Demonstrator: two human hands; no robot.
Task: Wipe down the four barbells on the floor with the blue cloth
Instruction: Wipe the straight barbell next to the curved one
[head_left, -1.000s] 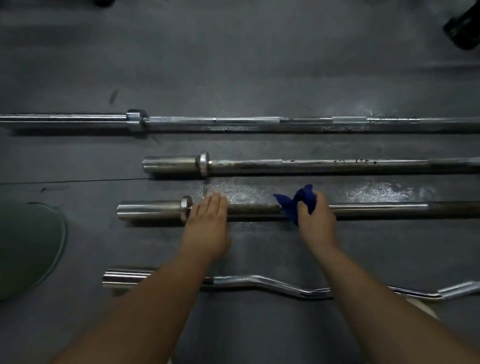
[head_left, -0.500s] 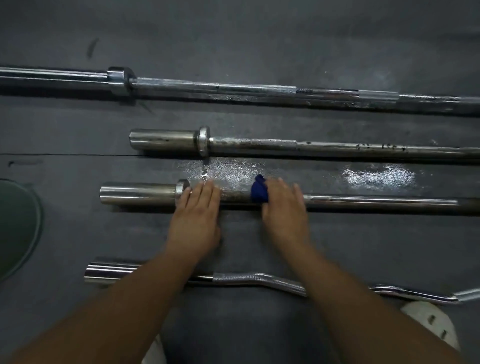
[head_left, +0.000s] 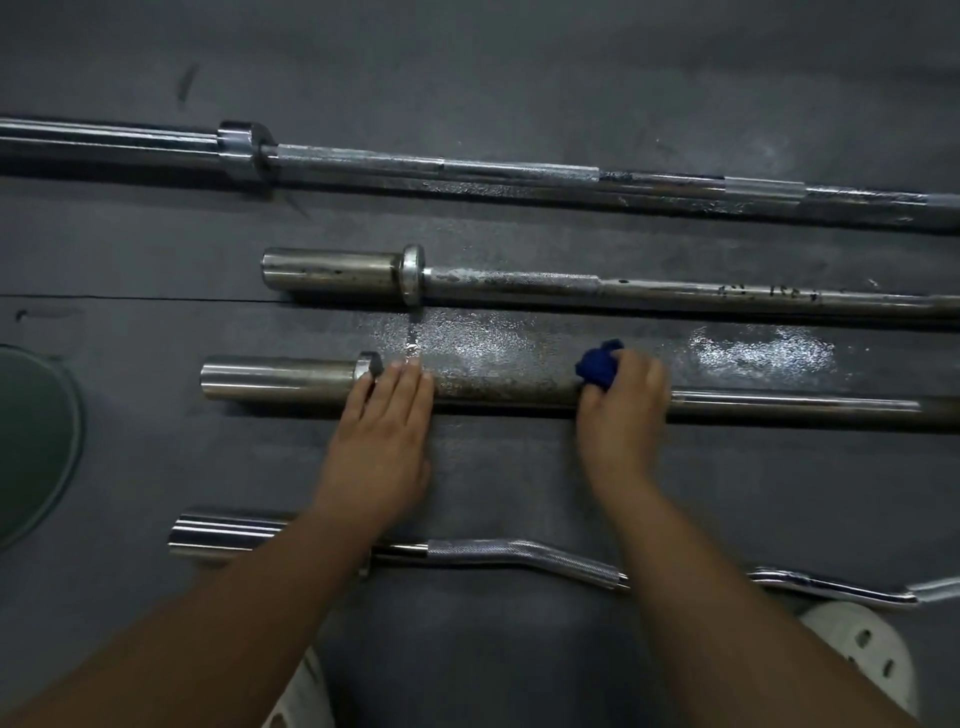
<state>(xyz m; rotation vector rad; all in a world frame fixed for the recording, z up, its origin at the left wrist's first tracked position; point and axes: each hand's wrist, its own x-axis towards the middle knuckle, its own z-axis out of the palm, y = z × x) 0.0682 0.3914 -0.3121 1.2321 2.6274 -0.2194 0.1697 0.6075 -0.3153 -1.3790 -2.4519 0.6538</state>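
On the floor, at the third barbell from the far side, my right hand grips the blue cloth bunched against the shaft; my left hand lies flat, fingers straight, on the shaft beside the collar. Step in hand (my judgement): wiping this shaft. Next move calls for firm strokes along its length. All four run out of frame at right; my hand hides most of the cloth.

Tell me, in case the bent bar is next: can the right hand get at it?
Probably yes: the bent bar lies nearest the person, under the right forearm; only bare floor separates it from the right hand, which grips the blue cloth.
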